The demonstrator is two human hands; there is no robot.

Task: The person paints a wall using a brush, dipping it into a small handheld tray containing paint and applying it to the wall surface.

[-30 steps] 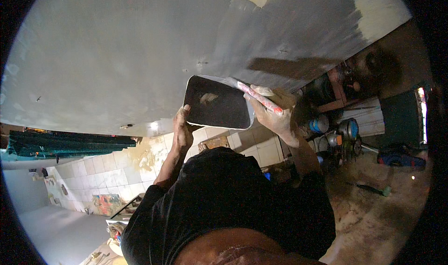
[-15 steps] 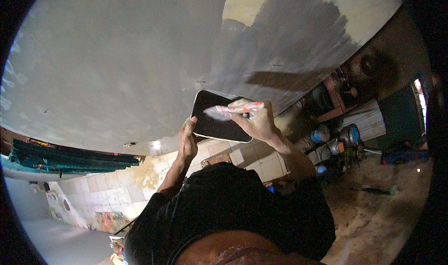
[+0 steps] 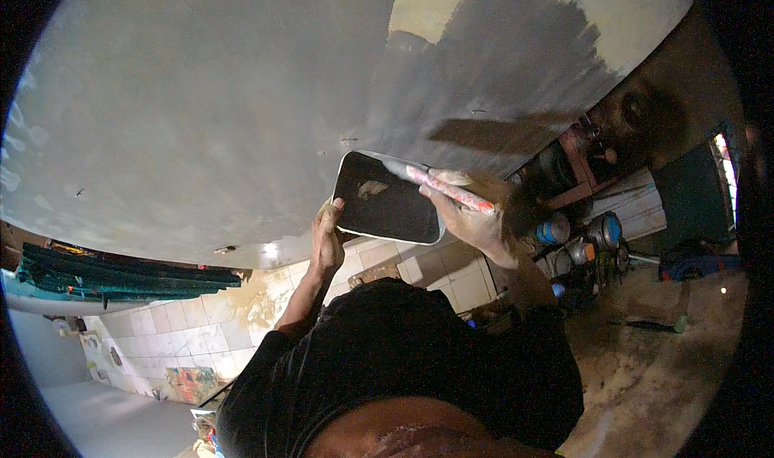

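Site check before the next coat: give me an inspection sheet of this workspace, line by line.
Surface: grey coated surface fills the view above the hands; a bare cream patch remains at upper right.
Job's things: dark rectangular tray with a pale smear inside; pink-handled tool laid across its rim.
Hands: left hand grips the tray's left edge; right hand holds the tool.
Clutter: round cans and pots at right.
Cables: nothing seen.
Surroundings: pale tiled wall, stacked green sheets, bright window at far right.
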